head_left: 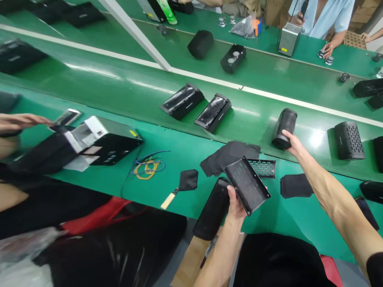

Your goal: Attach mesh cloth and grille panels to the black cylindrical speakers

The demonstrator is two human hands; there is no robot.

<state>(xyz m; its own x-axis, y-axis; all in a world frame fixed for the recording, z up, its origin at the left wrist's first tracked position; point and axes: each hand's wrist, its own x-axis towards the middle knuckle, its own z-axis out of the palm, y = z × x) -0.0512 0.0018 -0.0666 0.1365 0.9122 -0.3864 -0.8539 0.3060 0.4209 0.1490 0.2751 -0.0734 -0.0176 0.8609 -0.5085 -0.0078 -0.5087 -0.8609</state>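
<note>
- One black panel [248, 185] above the counter [179, 151], the left hand's fingers [231, 194] clamped on it.
- One black housing [285, 121] on the green belt [125, 93], the right hand [291, 143] gripping it.
- Two stacks of black sheets [296, 186].

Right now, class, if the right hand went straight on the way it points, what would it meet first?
The speaker that the right hand touches. Past it, the way seems to cross the belt toward the white rail; whether it would strike or clear the rail is unclear.
</note>
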